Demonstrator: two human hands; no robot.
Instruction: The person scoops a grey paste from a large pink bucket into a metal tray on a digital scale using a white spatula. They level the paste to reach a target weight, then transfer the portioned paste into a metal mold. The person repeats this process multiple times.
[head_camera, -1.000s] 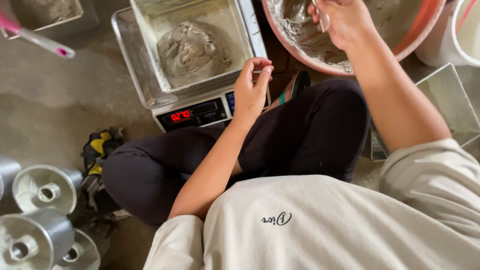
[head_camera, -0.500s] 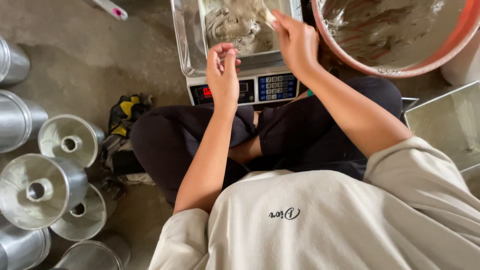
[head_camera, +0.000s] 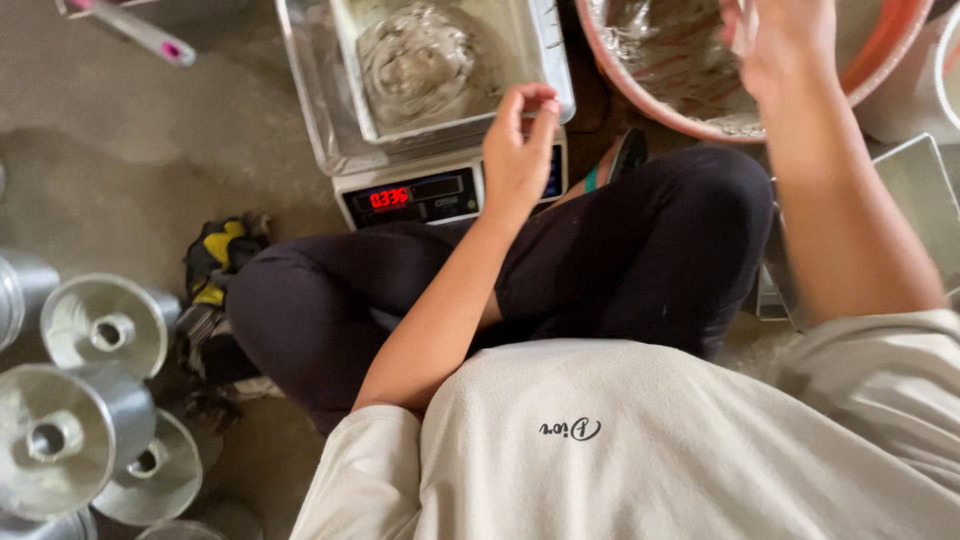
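On the concrete floor, left hand (head_camera: 517, 150) pinches loosely beside the tray (head_camera: 450, 70), right hand (head_camera: 775, 40) open over the basin (head_camera: 880, 70)

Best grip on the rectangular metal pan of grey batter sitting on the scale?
Probably the two short rims of the rectangular metal pan of grey batter, one from each side: the flared lips stand free above the digital scale, and the batter fills the middle.

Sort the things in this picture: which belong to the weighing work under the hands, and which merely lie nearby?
In use: left hand, right hand, batter tray, digital scale, pink mixing bowl.
Lying about: metal tube moulds, pink-handled tool, crumpled gloves.
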